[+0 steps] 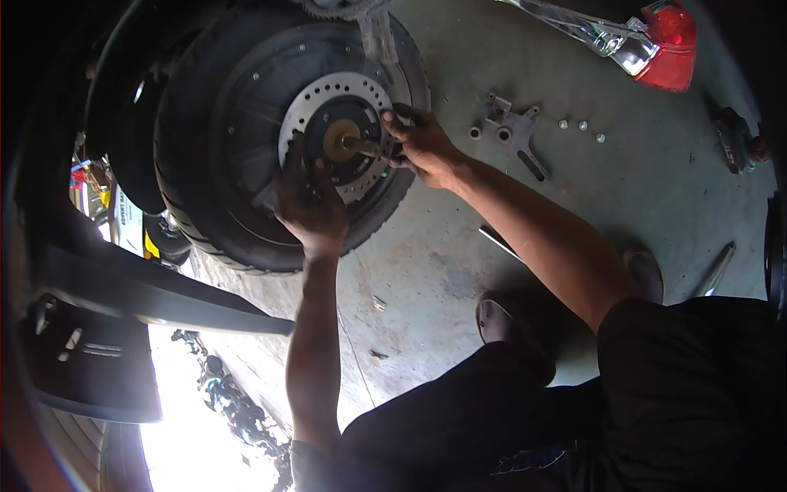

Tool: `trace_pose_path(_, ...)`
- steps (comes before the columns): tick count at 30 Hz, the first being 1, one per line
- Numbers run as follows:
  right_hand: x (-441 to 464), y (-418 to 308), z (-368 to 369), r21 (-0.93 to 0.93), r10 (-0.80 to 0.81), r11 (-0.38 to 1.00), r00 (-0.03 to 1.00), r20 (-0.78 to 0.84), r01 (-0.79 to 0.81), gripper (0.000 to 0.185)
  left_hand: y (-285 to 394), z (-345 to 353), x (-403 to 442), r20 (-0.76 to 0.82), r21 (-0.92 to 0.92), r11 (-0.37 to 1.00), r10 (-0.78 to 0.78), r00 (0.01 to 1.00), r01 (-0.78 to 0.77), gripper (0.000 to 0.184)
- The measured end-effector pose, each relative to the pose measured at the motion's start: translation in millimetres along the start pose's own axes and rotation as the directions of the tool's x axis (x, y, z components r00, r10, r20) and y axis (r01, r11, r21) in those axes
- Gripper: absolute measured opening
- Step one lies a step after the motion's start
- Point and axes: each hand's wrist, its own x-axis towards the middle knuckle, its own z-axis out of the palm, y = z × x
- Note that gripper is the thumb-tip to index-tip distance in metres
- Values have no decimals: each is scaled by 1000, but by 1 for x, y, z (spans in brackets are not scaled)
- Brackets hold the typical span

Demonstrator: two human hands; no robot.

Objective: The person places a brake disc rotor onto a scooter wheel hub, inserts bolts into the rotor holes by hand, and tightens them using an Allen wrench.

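The wheel (pixel 246 164) has its disc (pixel 336 84) face turned toward me, which leaves the axle (pixel 361 146) jutting out from the brownish hub centre (pixel 334 139) where I can get at it. My right grip (pixel 426 152) curls at the axle's outer end, thumb above and fingers below; a small dark piece seems to be there, but I cannot tell whether I am clamped on it. My left grip (pixel 314 201) lies against the near side of the disc, perhaps to steady the wheel; whether its fingers pinch anything, I cannot tell.

Beside the wheel, on the floor (pixel 426 328), lies a slotted bracket (pixel 525 135) with a small ring (pixel 475 132) next to it. Three shiny nuts (pixel 583 125) sit in a loose row just beyond, probably grouped so none strays. Farther out is a red tail light (pixel 672 45), well apart from my work. A thin metal rod (pixel 502 244) lies near my shoe (pixel 496 320).
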Motion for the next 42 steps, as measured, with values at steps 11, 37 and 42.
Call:
trace_pose_path(11, 1, 5, -1, 150, 14, 988, 1000, 17, -17, 40, 6, -2, 8, -33, -85, 996, -11, 999, 9, 35)
trace_pose_path(37, -149, -89, -275, -991, -735, -116, 677, 41, -66, 26, 7, 2, 1, -56, -124, 988, -98, 994, 91, 28)
trace_pose_path(42, -140, -78, -262, -944, -734, -265, 676, 65, -198, 24, 9, 2, 2, -48, -123, 986, -115, 992, 109, 28)
